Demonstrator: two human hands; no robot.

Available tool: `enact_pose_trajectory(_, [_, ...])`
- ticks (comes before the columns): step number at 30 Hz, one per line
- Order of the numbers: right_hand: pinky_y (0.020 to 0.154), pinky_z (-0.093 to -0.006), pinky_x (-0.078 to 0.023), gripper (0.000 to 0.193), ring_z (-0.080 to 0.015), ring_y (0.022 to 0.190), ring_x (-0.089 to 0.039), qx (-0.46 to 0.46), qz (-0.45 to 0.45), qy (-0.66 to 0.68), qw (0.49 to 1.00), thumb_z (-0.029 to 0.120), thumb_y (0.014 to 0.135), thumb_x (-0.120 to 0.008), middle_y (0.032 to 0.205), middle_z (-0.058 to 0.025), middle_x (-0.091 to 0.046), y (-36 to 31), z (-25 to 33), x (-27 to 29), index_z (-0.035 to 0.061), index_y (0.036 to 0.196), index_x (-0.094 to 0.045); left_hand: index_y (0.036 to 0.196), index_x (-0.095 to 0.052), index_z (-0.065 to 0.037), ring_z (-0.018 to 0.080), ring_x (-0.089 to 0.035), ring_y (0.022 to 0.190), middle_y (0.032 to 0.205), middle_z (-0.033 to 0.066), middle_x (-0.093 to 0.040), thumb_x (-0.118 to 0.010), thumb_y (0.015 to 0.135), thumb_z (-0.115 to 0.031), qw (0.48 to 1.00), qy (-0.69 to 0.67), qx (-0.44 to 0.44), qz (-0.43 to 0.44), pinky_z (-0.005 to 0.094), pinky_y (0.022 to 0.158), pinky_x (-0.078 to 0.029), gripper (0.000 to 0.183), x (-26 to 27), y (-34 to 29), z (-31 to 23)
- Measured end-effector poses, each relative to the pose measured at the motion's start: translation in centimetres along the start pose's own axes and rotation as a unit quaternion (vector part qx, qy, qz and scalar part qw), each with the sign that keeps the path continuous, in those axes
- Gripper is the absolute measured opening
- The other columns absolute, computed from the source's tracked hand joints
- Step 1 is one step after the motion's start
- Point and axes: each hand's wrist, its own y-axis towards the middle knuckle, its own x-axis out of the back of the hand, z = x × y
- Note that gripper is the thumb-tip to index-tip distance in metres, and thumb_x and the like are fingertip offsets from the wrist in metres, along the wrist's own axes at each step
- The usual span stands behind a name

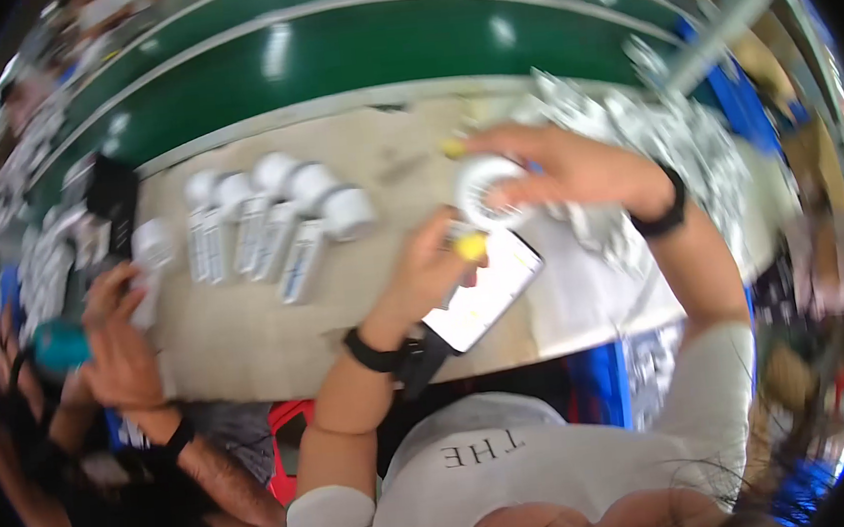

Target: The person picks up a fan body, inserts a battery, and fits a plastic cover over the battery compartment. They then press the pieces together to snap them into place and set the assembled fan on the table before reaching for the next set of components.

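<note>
Near the phone (490, 296), the right hand (574, 165) partly hides a white disc (476, 184).

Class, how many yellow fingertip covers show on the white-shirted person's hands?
2: one yellow cover on the left hand, another yellow cover on the right hand. More may be hidden.

Beyond the far edge of the table (249, 354), a conveyor (363, 53) is stretching. Handheld devices (279, 234) are lying in a row left of the middle, nearer that edge. A phone (490, 293) is resting to their right (closer to the near edge), with a round part (481, 186) sitting between the left hand (430, 265) and right hand (546, 164) beyond it. Plastic wrapping (654, 158) is covering the far right corner.
</note>
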Motion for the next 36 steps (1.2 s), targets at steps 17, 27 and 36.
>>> enact_pose_trajectory(17, [0.079,-0.0385,-0.048,0.042,-0.029,0.092,-0.057,-0.197,-0.178,-0.394,0.88,0.024,0.077,-0.064,0.096,-0.013,-0.062,-0.3,-11.4,-5.2,0.0063,0.114,-0.053,0.116,-0.051,-0.001,0.0211,-0.063,0.092,0.113,0.018,-0.059,-0.049,0.092,-0.02,0.966,-0.197,-0.087,-0.14,0.0272,0.072,-0.051,0.031,1.8,2.3,-0.5])
enact_pose_trajectory(27, [0.066,-0.0358,-0.05,0.051,-0.0253,0.078,-0.062,-0.186,-0.285,-0.351,0.872,0.019,0.079,-0.061,0.081,-0.0142,-0.06,1.5,-12.6,-4.9,0.0028,0.124,-0.044,0.118,-0.049,-0.002,0.0189,-0.062,0.094,0.119,0.0166,-0.055,-0.05,0.092,-0.017,0.955,-0.233,-0.1,-0.152,0.0293,0.071,-0.054,0.031,3.1,3.3,0.1])
enact_pose_trajectory(36, [0.079,-0.0333,-0.047,0.064,-0.0284,0.095,-0.056,-0.033,-0.183,-0.093,0.978,0.019,0.069,-0.074,0.109,-0.0134,-0.055,0.0,0.6,-7.6,-0.0006,0.123,-0.046,0.12,-0.047,-0.001,0.0213,-0.057,0.103,0.121,0.0141,-0.053,-0.046,0.094,-0.017,0.935,-0.273,-0.102,-0.202,0.0347,0.084,-0.051,0.031,2.1,3.3,1.4])
